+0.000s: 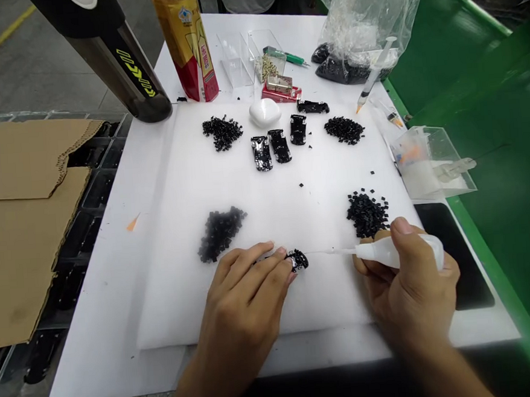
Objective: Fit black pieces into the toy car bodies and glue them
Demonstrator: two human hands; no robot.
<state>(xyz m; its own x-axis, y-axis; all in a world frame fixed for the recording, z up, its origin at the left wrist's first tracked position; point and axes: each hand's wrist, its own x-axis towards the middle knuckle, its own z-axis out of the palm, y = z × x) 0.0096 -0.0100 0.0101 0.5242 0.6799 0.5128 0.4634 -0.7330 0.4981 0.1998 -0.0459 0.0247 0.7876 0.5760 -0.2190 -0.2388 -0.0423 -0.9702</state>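
My left hand [245, 306] rests on the white foam pad, its fingers closed over a small glossy black toy-car part [299, 259]. Only the right end of that part shows; the fingers cover the rest. In my right hand [415, 300] is a white squeeze bottle [380, 252], gripped between thumb and fingers. Its thin clear nozzle points left, with the tip close to the black part; whether they touch I cannot tell. Just beyond the right hand lies a heap of tiny black square pieces [366, 214].
Other piles of small black pieces [222, 133] dot the foam pad [293, 214]. Several similar car parts [280, 146] lie near a white rounded object [264, 112]. A dark tumbler [133, 74], drink bottle [188, 46], syringe [376, 73] and clear box [433, 165] stand around the pad.
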